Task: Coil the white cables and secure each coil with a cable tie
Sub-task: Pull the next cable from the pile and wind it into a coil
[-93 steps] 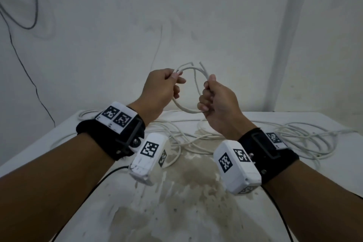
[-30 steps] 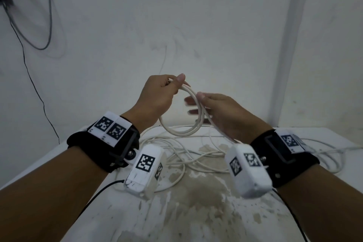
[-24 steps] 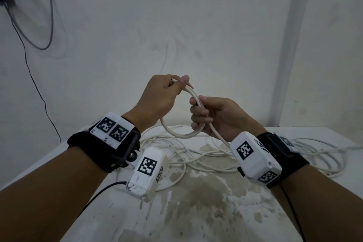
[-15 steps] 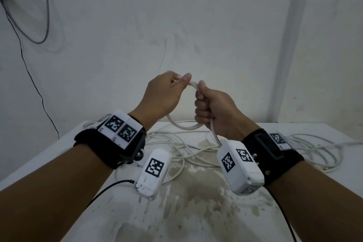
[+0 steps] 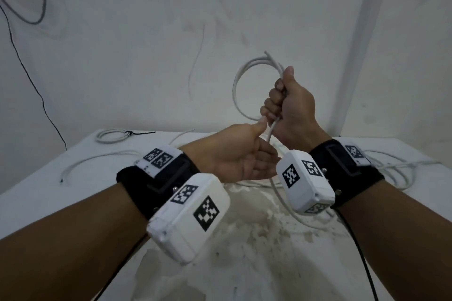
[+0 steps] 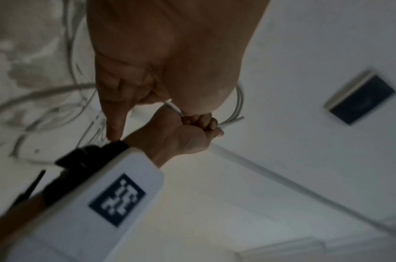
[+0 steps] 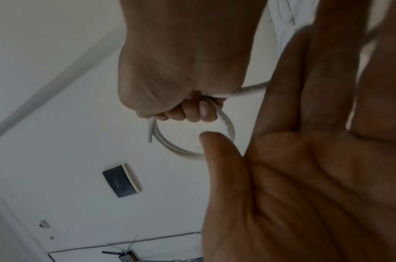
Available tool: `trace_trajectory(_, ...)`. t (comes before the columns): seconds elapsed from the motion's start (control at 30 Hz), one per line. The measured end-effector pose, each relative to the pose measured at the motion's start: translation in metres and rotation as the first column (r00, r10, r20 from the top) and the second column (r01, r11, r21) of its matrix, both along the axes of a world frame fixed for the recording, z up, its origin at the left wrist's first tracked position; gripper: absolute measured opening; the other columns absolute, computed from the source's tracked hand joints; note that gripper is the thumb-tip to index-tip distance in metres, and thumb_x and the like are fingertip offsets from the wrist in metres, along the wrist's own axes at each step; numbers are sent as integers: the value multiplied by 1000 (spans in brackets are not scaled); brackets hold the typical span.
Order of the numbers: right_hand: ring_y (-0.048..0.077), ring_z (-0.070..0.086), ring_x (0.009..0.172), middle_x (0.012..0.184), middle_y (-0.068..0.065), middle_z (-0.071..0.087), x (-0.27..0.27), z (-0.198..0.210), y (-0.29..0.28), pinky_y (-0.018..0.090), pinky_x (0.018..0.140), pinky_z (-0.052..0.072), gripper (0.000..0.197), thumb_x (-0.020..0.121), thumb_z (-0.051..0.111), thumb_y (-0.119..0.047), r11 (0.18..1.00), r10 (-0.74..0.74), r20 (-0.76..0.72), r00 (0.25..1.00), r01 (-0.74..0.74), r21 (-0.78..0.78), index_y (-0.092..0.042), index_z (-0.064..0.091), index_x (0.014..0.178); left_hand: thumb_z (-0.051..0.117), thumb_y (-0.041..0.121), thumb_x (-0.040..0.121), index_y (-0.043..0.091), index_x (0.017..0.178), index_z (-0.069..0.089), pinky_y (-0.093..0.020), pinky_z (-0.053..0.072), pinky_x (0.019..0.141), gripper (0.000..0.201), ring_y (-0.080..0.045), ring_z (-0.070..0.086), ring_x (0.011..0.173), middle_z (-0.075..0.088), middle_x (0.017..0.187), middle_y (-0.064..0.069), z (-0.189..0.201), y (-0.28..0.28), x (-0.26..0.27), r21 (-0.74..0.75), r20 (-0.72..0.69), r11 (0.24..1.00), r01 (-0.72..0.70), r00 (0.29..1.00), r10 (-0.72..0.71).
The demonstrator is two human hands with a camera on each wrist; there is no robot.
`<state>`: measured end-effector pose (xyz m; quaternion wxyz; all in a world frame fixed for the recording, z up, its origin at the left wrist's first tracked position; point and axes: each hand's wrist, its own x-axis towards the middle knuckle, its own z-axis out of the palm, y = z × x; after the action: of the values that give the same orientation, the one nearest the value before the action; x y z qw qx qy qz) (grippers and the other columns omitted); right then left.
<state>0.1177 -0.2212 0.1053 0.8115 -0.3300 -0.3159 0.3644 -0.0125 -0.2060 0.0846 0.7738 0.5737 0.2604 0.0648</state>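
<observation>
White round plastic cable coil [image 5: 241, 85] clenched in right hand [image 5: 291, 102] above tabletop [image 5: 49, 186]; left hand [image 5: 234, 156] relaxed, palm up.

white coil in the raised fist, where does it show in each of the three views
Head: the coil loops up and left of the right hand, centre right.
Left wrist: only a short arc and cut ends show beyond the fist, mid-frame.
Right wrist: a ring below the curled fingers, upper centre.
Shared landmark: the right hand gripping it.
</observation>
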Motion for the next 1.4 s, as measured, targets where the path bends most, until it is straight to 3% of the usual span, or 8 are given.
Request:
trace_trajectory(0.23,12,15,40,47,-5,21,2,-10,-6,25,41,20,46,104,43,-42,999,-29,-9,1000,29,-28,-18,38,65,46,24,103,9,99,57,-41,49,91,19,-25,63,95,65,113,-16,-6,-11,38,-202,121,837,-509,835,537)
trace_trajectory(0.5,13,17,40,48,-5,22,30,-10,-25,25,42,23,46,104,43,-43,992,-111,-30,993,109,-60,-18,39,65,33,0,102,8,78,45,-33,54,86,28,-22,62,82,56,84,-8,2,-1,49,-328,181,666,-670,647,740)
trace_trajectory(0.63,13,17,41,49,-5,22,36,-12,-28,26,42,24,46,104,43,-43,988,-135,-26,990,133,-74,-19,38,66,30,-3,103,-4,100,54,-37,50,102,24,-28,64,112,65,116,-19,10,-5,54,-383,268,620,-685,559,784)
trace_trajectory(0.73,13,17,41,49,-5,22,40,-12,-30,25,42,24,45,104,43,-44,987,-129,-12,992,128,-93,-19,38,66,30,-1,104,-4,122,53,-36,52,99,30,-25,68,95,68,104,-14,13,-6,57,-339,329,601,-724,507,797)
trace_trajectory(0.87,13,17,41,49,-5,22,39,-9,-33,26,43,23,45,104,42,-44,992,-95,-7,995,94,-85,-19,38,67,32,3,105,-2,74,53,-35,59,83,37,-18,56,61,55,71,-9,20,2,56,-306,256,555,-773,495,830)
trace_trajectory(1.07,13,16,41,49,-5,21,32,3,-36,26,44,22,45,104,44,-43,997,-63,-17,998,62,-36,-19,38,66,27,-11,97,1,76,45,-36,54,61,30,-19,46,58,46,70,-11,35,22,45,-267,242,556,-787,504,829)
trace_trajectory(1.2,13,15,42,49,-5,21,33,11,-39,26,44,21,46,103,44,-43,997,-71,-13,997,70,-31,-19,38,65,26,-2,101,3,74,44,-33,51,56,32,-16,37,48,44,40,-5,55,44,28,-259,198,564,-784,528,826)
trace_trajectory(1.4,13,16,43,51,-4,23,38,21,-38,25,42,22,46,103,45,-45,996,-72,13,997,73,-44,-19,41,65,29,-1,100,1,96,58,-13,35,39,29,-6,29,31,44,62,-1,78,57,12,330,237,678,-657,753,614)
